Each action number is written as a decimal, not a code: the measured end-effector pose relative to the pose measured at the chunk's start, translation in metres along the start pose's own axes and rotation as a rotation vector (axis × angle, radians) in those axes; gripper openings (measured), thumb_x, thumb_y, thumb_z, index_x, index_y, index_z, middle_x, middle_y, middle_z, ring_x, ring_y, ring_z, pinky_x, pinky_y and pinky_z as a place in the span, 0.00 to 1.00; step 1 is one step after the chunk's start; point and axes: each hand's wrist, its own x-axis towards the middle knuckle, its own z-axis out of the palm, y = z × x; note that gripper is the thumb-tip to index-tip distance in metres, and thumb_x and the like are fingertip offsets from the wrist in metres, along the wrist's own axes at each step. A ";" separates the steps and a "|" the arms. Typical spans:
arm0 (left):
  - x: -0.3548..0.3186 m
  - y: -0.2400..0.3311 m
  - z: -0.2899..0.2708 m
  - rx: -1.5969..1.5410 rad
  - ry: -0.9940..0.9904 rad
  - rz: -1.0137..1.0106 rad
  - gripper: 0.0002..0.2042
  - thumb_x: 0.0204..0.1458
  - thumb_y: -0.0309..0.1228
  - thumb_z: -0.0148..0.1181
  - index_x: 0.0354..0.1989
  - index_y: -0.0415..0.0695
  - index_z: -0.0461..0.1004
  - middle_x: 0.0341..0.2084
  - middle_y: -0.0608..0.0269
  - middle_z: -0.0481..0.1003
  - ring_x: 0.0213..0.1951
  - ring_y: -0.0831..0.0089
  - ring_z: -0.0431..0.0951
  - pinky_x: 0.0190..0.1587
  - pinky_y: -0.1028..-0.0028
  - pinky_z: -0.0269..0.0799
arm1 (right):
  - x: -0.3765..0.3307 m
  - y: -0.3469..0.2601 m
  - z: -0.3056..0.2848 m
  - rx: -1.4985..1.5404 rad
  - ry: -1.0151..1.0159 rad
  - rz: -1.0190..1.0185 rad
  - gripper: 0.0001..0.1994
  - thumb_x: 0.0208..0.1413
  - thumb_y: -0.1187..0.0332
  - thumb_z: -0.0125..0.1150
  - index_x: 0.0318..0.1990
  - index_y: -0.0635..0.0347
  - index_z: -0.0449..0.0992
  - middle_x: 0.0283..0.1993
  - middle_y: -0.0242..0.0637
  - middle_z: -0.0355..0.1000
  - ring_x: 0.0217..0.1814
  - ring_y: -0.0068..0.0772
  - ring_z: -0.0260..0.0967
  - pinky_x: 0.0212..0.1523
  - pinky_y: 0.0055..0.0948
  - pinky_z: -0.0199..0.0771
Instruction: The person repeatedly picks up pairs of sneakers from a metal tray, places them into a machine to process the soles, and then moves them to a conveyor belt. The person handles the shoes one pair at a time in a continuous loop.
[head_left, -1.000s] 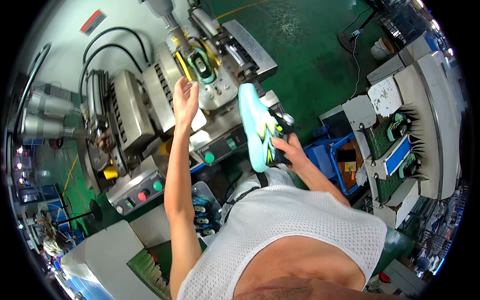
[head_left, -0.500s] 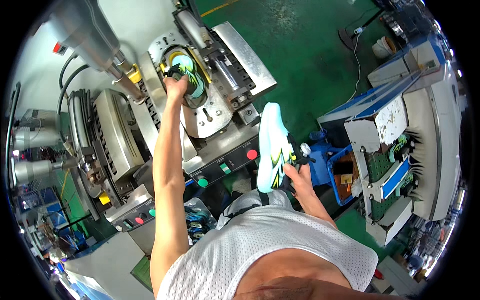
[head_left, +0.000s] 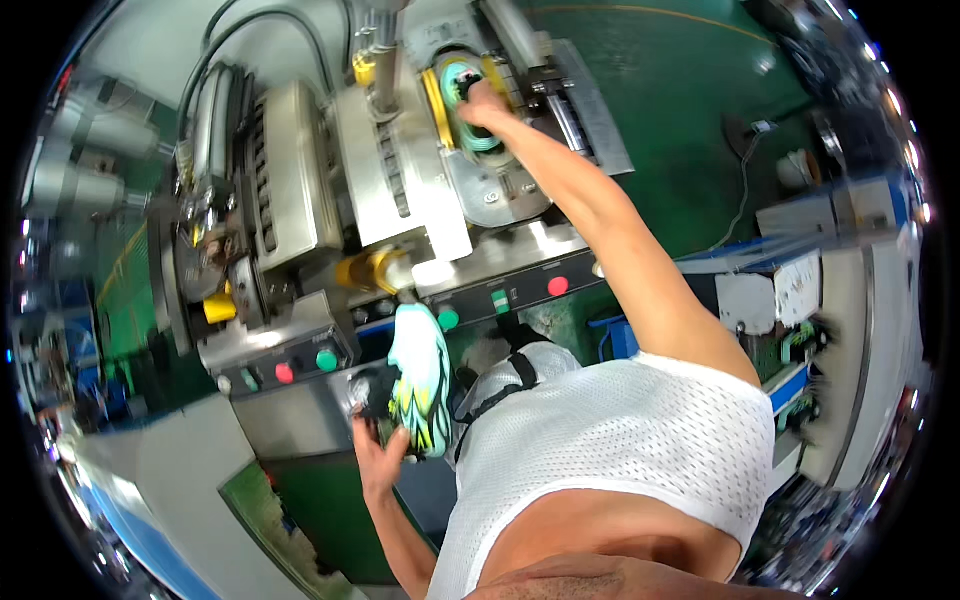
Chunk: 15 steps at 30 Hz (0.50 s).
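Note:
My left hand [head_left: 380, 455], low in front of my waist, grips a sports shoe [head_left: 424, 385] by its dark collar side. This shoe has a pale mint sole and a black, white and yellow-green upper; its toe points away from me. My right arm reaches far forward, and my right hand [head_left: 484, 106] is closed over the collar of another mint-soled shoe [head_left: 484, 142]. That shoe sits in the oval recess of a metal press [head_left: 495, 203], between yellow pads [head_left: 437, 110]. Motion blur and the hand itself hide part of the shoe.
A second press station [head_left: 295, 170] stands to the left. Control panels with green and red buttons [head_left: 557, 287] run along the front edge. At right is a white-and-blue machine [head_left: 845, 350] with shoes on its shelves. Hoses [head_left: 265, 15] loop at the back.
My left hand has come back from the press and now holds a shoe near my waist. My right hand has moved forward to the press with its shoe. The view has swung left.

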 end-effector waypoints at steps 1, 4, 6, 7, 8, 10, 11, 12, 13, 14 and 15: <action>-0.044 -0.034 -0.017 0.063 0.118 -0.012 0.34 0.49 0.22 0.60 0.65 0.37 0.52 0.54 0.52 0.66 0.56 0.63 0.67 0.60 0.66 0.61 | 0.003 -0.001 0.028 -0.061 0.104 -0.057 0.26 0.48 0.59 0.65 0.44 0.80 0.73 0.51 0.61 0.71 0.50 0.57 0.73 0.51 0.42 0.73; -0.144 -0.077 -0.013 -0.142 0.543 -0.221 0.33 0.51 0.21 0.58 0.65 0.36 0.51 0.54 0.52 0.66 0.57 0.63 0.67 0.59 0.68 0.62 | -0.015 -0.002 0.032 -0.145 0.037 -0.215 0.21 0.48 0.57 0.63 0.37 0.73 0.77 0.37 0.59 0.74 0.41 0.57 0.74 0.42 0.46 0.74; -0.183 -0.130 -0.018 -0.120 0.856 -0.241 0.31 0.52 0.21 0.58 0.64 0.35 0.52 0.53 0.53 0.67 0.55 0.64 0.68 0.58 0.68 0.63 | 0.002 0.029 0.021 -0.075 0.087 -0.284 0.18 0.48 0.57 0.62 0.34 0.68 0.78 0.32 0.58 0.75 0.39 0.58 0.74 0.39 0.47 0.72; -0.196 -0.161 -0.029 -0.074 0.946 -0.221 0.30 0.53 0.21 0.58 0.63 0.35 0.53 0.52 0.53 0.67 0.54 0.64 0.69 0.57 0.68 0.63 | 0.011 0.043 0.023 -0.013 0.122 -0.326 0.19 0.48 0.56 0.62 0.36 0.67 0.78 0.34 0.57 0.76 0.41 0.57 0.75 0.41 0.46 0.72; -0.207 -0.197 -0.034 -0.042 1.050 -0.208 0.29 0.53 0.22 0.59 0.63 0.35 0.53 0.52 0.54 0.68 0.54 0.64 0.69 0.57 0.68 0.63 | 0.022 0.052 0.028 0.047 0.153 -0.382 0.20 0.47 0.55 0.62 0.38 0.67 0.79 0.37 0.57 0.76 0.44 0.57 0.75 0.44 0.45 0.72; -0.196 -0.264 -0.054 -0.108 1.203 -0.195 0.30 0.53 0.22 0.60 0.62 0.33 0.53 0.52 0.53 0.68 0.53 0.64 0.69 0.58 0.69 0.62 | 0.079 0.097 0.019 -0.126 0.183 -0.451 0.28 0.46 0.50 0.65 0.47 0.66 0.76 0.40 0.54 0.77 0.47 0.51 0.75 0.48 0.43 0.71; -0.187 -0.286 -0.055 -0.025 1.313 -0.278 0.31 0.52 0.23 0.62 0.62 0.32 0.52 0.52 0.50 0.68 0.53 0.63 0.69 0.58 0.67 0.63 | 0.088 0.096 0.013 -0.168 0.044 -0.230 0.32 0.47 0.46 0.65 0.46 0.71 0.76 0.39 0.55 0.77 0.46 0.50 0.75 0.48 0.42 0.71; -0.183 -0.312 -0.050 -0.044 1.400 -0.181 0.30 0.52 0.25 0.62 0.60 0.32 0.53 0.52 0.49 0.68 0.52 0.61 0.71 0.57 0.66 0.64 | 0.068 0.074 0.024 0.139 -0.033 -0.357 0.33 0.48 0.44 0.64 0.42 0.75 0.77 0.41 0.58 0.76 0.47 0.49 0.74 0.49 0.40 0.70; -0.181 -0.354 -0.048 0.015 1.476 -0.179 0.29 0.50 0.25 0.62 0.57 0.33 0.55 0.51 0.47 0.68 0.50 0.59 0.72 0.56 0.65 0.65 | 0.043 0.045 0.021 -0.085 -0.059 -0.223 0.34 0.51 0.48 0.64 0.50 0.78 0.72 0.49 0.61 0.72 0.52 0.50 0.72 0.52 0.41 0.68; -0.166 -0.367 -0.045 0.122 1.443 -0.245 0.28 0.48 0.23 0.62 0.56 0.34 0.56 0.50 0.46 0.69 0.50 0.56 0.73 0.56 0.63 0.66 | 0.016 0.014 0.006 -0.326 -0.197 -0.101 0.38 0.54 0.52 0.63 0.61 0.79 0.61 0.57 0.59 0.68 0.55 0.51 0.70 0.54 0.42 0.66; -0.162 -0.388 -0.041 0.036 1.377 -0.292 0.31 0.45 0.22 0.63 0.58 0.34 0.56 0.51 0.45 0.67 0.53 0.54 0.71 0.58 0.62 0.64 | -0.031 -0.004 0.011 -0.144 -0.045 -0.422 0.38 0.55 0.55 0.62 0.63 0.79 0.57 0.60 0.60 0.65 0.59 0.51 0.67 0.57 0.42 0.64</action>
